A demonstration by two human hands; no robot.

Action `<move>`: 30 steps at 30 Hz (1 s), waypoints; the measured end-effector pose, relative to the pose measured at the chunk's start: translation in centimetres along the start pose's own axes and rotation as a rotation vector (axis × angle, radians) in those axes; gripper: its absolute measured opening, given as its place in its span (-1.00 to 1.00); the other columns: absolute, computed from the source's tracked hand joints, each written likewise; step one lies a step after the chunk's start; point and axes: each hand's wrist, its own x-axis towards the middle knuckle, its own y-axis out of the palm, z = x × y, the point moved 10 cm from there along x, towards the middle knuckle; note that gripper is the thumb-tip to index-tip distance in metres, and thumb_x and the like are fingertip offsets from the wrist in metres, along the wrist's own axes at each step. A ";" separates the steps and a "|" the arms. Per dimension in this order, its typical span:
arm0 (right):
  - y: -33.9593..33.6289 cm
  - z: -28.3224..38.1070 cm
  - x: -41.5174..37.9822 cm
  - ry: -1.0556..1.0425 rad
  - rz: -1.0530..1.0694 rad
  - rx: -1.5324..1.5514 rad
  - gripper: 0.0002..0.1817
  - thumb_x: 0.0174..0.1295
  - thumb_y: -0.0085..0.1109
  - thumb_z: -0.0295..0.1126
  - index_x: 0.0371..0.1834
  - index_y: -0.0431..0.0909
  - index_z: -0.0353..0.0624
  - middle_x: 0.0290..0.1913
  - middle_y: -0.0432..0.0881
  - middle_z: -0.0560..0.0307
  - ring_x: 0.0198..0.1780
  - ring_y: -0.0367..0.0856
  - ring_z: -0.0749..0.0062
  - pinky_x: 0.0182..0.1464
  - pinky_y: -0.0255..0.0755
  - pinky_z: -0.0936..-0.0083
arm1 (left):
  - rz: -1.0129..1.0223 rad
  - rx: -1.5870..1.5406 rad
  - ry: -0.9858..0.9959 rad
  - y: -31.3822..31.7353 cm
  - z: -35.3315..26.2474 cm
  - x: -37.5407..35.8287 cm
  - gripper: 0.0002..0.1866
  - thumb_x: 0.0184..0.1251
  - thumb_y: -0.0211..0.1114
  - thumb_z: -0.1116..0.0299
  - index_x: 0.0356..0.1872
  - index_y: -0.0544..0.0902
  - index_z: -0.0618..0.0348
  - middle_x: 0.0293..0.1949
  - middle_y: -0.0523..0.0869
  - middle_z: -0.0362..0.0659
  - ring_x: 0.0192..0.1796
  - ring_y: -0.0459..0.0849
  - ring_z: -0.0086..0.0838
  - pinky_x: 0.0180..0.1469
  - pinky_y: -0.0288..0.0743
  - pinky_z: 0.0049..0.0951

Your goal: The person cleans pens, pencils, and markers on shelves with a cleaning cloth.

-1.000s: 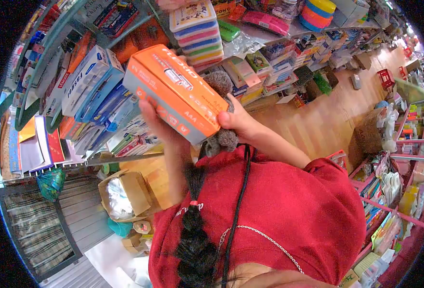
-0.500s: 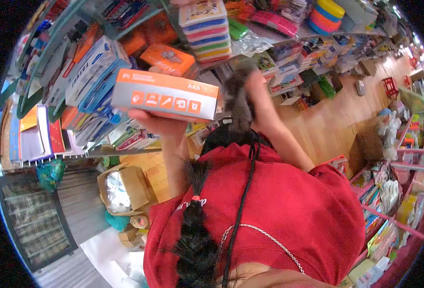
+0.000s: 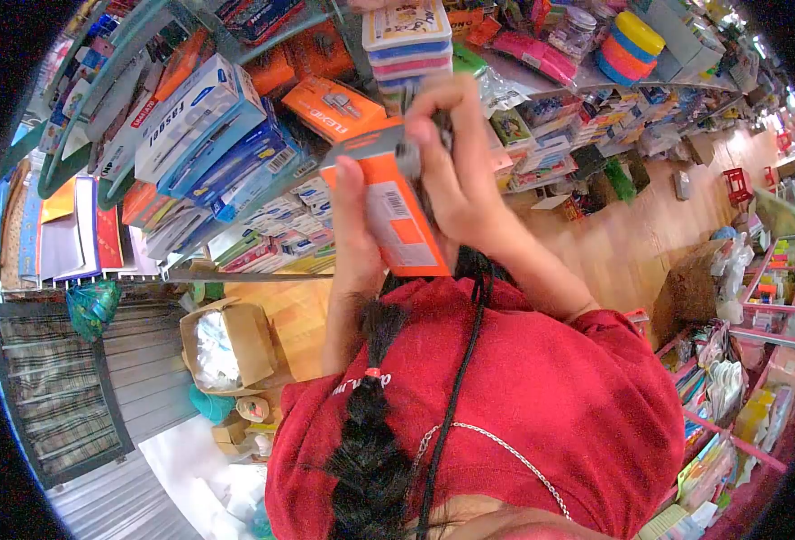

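Observation:
An orange and grey AAA battery box (image 3: 404, 220) is held tilted in front of my chest, its barcode side showing. My left hand (image 3: 354, 211) is closed on the box's left side, thumb up along the edge. At the box's upper right, my right hand (image 3: 459, 171) is curled around a dark grey, soft-looking thing (image 3: 407, 158), perhaps a cloth, which is pressed against or very near the box. My fingers hide most of it. Just beyond the hands lies an orange Flexo box (image 3: 334, 106) on the shelf.
Blue and white Fasgel boxes (image 3: 195, 126) are stacked on the shelf at left. Stacked plastic cases (image 3: 406, 40) and colourful round containers (image 3: 630, 49) stand further along. An open cardboard box (image 3: 246, 346) sits on the floor at lower left. Pink-railed racks (image 3: 767, 324) line the right side.
The battery box has turned from its long printed AAA side to its barcode side and shifted right. My right hand has brought the dark thing to the box.

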 end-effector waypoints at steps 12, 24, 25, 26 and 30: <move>0.2 0.5 1.0 -0.061 0.060 -0.004 -0.81 0.10 -0.08 -0.46 -0.21 0.31 -0.25 -0.17 0.34 -0.05 -0.08 0.32 0.11 0.02 0.16 0.32 | 0.011 -0.050 -0.064 0.1 1.1 -0.3 -0.54 0.32 -0.10 -0.01 -0.01 0.41 0.17 -0.13 0.54 -0.16 -0.11 0.52 -0.50 -0.05 0.38 -0.47; 3.0 -0.5 -3.3 0.012 0.362 -0.014 -0.44 0.16 -0.11 -0.32 0.25 0.11 -0.23 0.29 0.10 -0.15 0.31 0.08 0.05 0.28 -0.07 0.26 | -0.031 -0.069 0.014 -2.9 0.3 1.6 -0.36 0.28 -0.22 -0.16 0.13 0.32 0.20 0.06 0.44 -0.09 0.09 0.42 -0.35 0.16 0.23 -0.34; 2.6 -0.5 -2.0 0.019 0.305 0.086 -0.44 0.17 -0.13 -0.31 0.26 0.10 -0.23 0.29 0.10 -0.14 0.32 0.07 0.07 0.28 -0.08 0.25 | -0.030 -0.083 0.013 -2.6 0.5 1.2 -0.35 0.29 -0.22 -0.16 0.15 0.30 0.20 0.09 0.42 -0.10 0.13 0.38 -0.35 0.19 0.19 -0.34; 2.5 -0.6 -0.6 0.026 0.248 0.186 -0.44 0.17 -0.15 -0.31 0.26 0.09 -0.22 0.30 0.09 -0.12 0.32 0.05 0.08 0.28 -0.10 0.24 | 0.030 -0.028 -0.066 -2.1 1.9 0.4 -0.36 0.31 -0.25 -0.14 0.20 0.22 0.18 0.15 0.35 -0.13 0.19 0.30 -0.34 0.25 0.09 -0.33; 3.8 0.7 -0.7 -0.045 0.390 0.063 -0.41 0.22 -0.20 -0.23 0.26 0.05 -0.33 0.30 0.07 -0.17 0.36 -0.02 0.11 0.31 -0.19 0.30 | -0.069 -0.157 0.031 -2.3 0.9 0.6 -0.34 0.27 -0.23 -0.18 0.16 0.29 0.18 0.09 0.42 -0.11 0.12 0.38 -0.31 0.20 0.18 -0.31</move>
